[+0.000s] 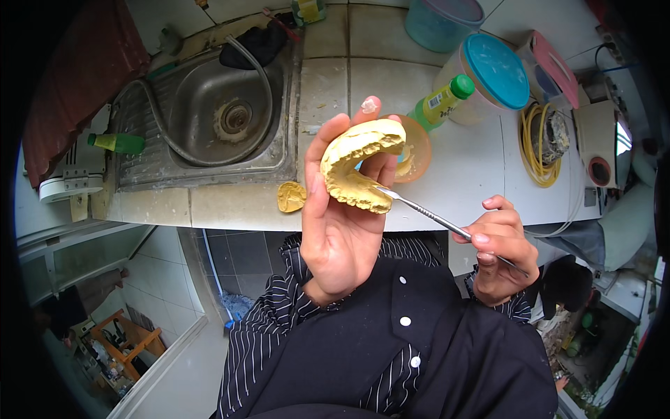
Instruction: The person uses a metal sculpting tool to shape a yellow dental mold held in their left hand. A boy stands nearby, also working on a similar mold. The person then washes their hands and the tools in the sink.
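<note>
A yellow plaster dental cast (340, 162), shaped like a horseshoe with a row of teeth along it, is held up in my left hand (342, 241). The fingers wrap behind the cast and the thumb presses its near side; white residue shows on one fingertip. My right hand (504, 255) grips a slim metal dental spatula (436, 218) like a pen. Its flat tip touches the inner side of the cast's lower arm. Beyond the left wrist, on the counter edge, lies a smaller yellow plaster piece (291, 197).
A steel sink (209, 119) with a grey hose fills the counter's left. Behind the cast stand an orange bowl (417, 150) and a green bottle (441, 101). Farther right are a blue-lidded tub (495, 70) and a yellow cable coil (534, 146). Another green bottle (118, 143) lies left.
</note>
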The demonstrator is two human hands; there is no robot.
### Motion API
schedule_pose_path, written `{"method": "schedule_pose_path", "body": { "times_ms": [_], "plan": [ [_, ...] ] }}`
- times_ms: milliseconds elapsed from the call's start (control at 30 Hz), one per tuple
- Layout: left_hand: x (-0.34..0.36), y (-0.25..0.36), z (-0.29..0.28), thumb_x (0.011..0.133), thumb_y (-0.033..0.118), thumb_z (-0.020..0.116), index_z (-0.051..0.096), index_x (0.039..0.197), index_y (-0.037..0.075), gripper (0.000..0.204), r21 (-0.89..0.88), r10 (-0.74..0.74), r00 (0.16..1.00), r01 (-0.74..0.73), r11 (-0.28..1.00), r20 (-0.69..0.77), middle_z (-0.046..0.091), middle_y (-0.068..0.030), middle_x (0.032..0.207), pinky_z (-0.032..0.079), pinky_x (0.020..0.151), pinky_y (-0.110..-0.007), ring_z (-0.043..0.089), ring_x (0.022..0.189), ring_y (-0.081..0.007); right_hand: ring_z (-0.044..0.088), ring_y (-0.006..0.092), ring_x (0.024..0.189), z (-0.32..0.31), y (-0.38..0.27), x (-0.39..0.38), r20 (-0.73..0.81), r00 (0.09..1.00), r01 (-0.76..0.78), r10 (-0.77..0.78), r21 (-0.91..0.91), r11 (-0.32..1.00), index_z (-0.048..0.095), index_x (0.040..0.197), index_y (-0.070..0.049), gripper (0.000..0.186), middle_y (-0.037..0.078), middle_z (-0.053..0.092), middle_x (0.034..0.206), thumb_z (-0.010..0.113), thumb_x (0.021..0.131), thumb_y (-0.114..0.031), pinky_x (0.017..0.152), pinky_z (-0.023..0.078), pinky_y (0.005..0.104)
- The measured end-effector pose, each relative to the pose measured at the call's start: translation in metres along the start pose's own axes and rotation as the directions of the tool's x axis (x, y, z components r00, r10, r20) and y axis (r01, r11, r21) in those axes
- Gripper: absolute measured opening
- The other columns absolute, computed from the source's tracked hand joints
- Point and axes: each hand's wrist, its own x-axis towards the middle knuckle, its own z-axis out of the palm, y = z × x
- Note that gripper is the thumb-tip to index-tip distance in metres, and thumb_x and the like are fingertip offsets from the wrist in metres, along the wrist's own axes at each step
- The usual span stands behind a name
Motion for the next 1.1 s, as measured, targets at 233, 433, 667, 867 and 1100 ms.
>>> {"method": "schedule_pose_path", "body": {
  "times_ms": [233,433,667,867,1100],
  "plan": [
    [0.001,0.004,-0.001,0.099,0.027,0.031,0.026,0.141,0.005,0.048,0.023,0.008,1.0,-0.009,1.0,0.03,0.024,-0.0219,0.149,0.028,0.113,-0.039,0.032,0.136,-0.0329,0.063,0.0179,0.077,0.005,0.0,0.001,-0.064,0.996,-0.05,0.055,0.073,0.996,0.063,0.095,-0.005,0.012,0.01,0.07,0.078,0.064,0.089,-0.015,0.088,0.041,0.0411],
    [0.0,0.002,0.003,0.098,0.027,0.03,0.027,0.141,0.005,0.048,0.016,-0.006,1.0,0.006,1.0,0.012,0.025,-0.0223,0.148,0.028,0.112,-0.04,0.033,0.135,-0.0334,0.064,0.0189,0.074,0.005,0.002,0.001,-0.088,0.991,-0.091,0.104,0.143,0.985,0.062,0.095,-0.004,0.011,0.013,0.069,0.077,0.062,0.089,-0.013,0.089,0.04,0.0409],
    [0.0,0.004,-0.002,0.098,0.028,0.031,0.028,0.141,0.005,0.049,0.047,0.008,1.0,-0.01,0.999,0.028,0.025,-0.02,0.149,0.028,0.113,-0.041,0.033,0.136,-0.0318,0.063,0.0187,0.077,0.004,0.012,-0.002,-0.375,0.908,-0.086,0.186,0.268,0.96,0.06,0.094,0.0,0.013,0.011,0.066,0.078,0.056,0.093,-0.013,0.087,0.041,0.0397],
    [-0.002,0.018,-0.022,0.1,0.023,0.027,0.029,0.143,0.003,0.047,0.051,0.1,0.985,-0.094,0.994,-0.14,0.021,-0.0151,0.152,0.021,0.117,-0.044,0.026,0.139,-0.0325,0.06,0.016,0.076,0.012,0.061,-0.001,-0.105,0.852,-0.523,0.513,-0.24,0.818,0.06,0.09,-0.001,0.014,0.006,0.064,0.076,0.056,0.093,-0.014,0.083,0.039,0.0316],
    [-0.012,0.024,-0.032,0.1,0.022,0.028,0.029,0.142,0.003,0.046,0.059,0.103,0.976,-0.093,0.994,-0.194,0.023,-0.0144,0.151,0.021,0.117,-0.042,0.025,0.139,-0.0323,0.056,0.0167,0.065,0.056,0.111,-0.029,0.001,0.886,-0.416,0.464,-0.442,0.795,0.058,0.085,-0.004,0.012,0.004,0.063,0.075,0.058,0.091,-0.015,0.079,0.034,0.0317]
  ]
}}
